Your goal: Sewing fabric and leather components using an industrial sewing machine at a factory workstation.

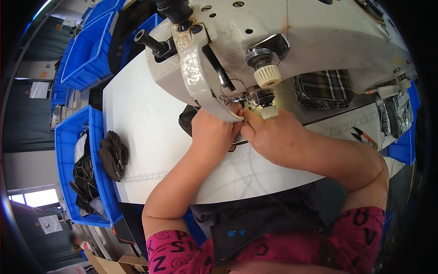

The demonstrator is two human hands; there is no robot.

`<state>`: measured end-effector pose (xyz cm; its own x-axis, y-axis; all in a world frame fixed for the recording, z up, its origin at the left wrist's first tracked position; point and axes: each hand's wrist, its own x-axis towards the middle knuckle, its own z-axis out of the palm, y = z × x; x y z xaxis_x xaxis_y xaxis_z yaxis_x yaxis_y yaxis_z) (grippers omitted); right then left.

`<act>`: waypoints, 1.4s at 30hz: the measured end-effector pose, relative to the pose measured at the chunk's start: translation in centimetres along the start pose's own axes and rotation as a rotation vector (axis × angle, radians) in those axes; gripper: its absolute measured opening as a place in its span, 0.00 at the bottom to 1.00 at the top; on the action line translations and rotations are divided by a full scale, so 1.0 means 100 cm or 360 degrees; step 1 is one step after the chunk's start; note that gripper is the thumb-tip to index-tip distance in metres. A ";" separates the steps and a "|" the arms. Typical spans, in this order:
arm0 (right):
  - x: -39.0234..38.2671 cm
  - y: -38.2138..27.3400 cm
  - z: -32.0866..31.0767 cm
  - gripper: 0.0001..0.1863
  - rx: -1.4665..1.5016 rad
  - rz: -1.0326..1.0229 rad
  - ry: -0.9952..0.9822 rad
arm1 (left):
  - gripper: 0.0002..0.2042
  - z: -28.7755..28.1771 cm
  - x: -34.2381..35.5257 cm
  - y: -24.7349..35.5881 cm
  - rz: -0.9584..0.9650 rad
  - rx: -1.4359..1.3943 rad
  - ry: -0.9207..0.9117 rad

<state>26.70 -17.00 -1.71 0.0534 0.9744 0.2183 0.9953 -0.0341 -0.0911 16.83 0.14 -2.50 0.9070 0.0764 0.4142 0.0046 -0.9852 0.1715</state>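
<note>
A white industrial sewing machine [315, 39] fills the top of the view, its presser foot [239, 98] and needle area lit by a small lamp. My left hand [212, 127] and my right hand [278, 136] meet just in front of the foot, fingertips close together and bent in a pinch. Between and under them is a dark fabric piece [186, 119], which sticks out left of my left hand and shows a small edge below. The fingertips and most of the fabric are hidden by the hands and the machine's curved lever [200, 84].
Stacked plaid fabric pieces [323, 89] lie under the machine arm. Orange-and-black thread snips [365, 138] rest at the right. Dark pieces [113, 155] lie on the white table's [137, 109] left edge, beside a blue crate [107, 192] of dark items. More blue crates [89, 55] stand farther back.
</note>
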 end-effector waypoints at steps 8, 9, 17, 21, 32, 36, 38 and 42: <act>0.001 0.008 -0.006 0.05 0.0070 0.0081 -0.0134 | 0.11 -0.007 -0.009 -0.009 0.0188 -0.0100 -0.0059; 0.002 0.011 -0.005 0.05 0.0069 0.0080 -0.0138 | 0.11 -0.009 -0.010 -0.008 0.0217 -0.0065 -0.0089; 0.001 0.026 0.001 0.09 -0.0155 0.0015 -0.0031 | 0.14 -0.015 -0.012 -0.005 0.0246 0.0011 -0.0211; 0.001 0.028 0.000 0.12 -0.0120 -0.0040 -0.0157 | 0.17 -0.011 -0.012 -0.012 0.0430 0.0017 -0.0126; 0.001 0.025 0.007 0.17 0.0009 0.0123 0.0039 | 0.19 -0.020 -0.009 0.005 0.0150 -0.0089 -0.0304; 0.003 0.027 0.010 0.13 0.0118 0.0146 0.0163 | 0.19 -0.017 -0.007 0.009 0.0130 -0.0107 -0.0263; 0.005 0.026 0.006 0.09 0.0101 0.0137 0.0129 | 0.19 -0.016 -0.006 0.010 0.0119 -0.0091 -0.0264; 0.001 0.025 0.008 0.08 -0.0055 0.0070 0.0032 | 0.16 -0.008 -0.007 0.012 0.0072 -0.0118 -0.0157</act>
<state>29.11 -16.84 -2.67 0.0985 0.9672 0.2342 0.9941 -0.0849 -0.0674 15.91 -0.94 -1.85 0.9425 0.0132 0.3339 -0.0650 -0.9729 0.2219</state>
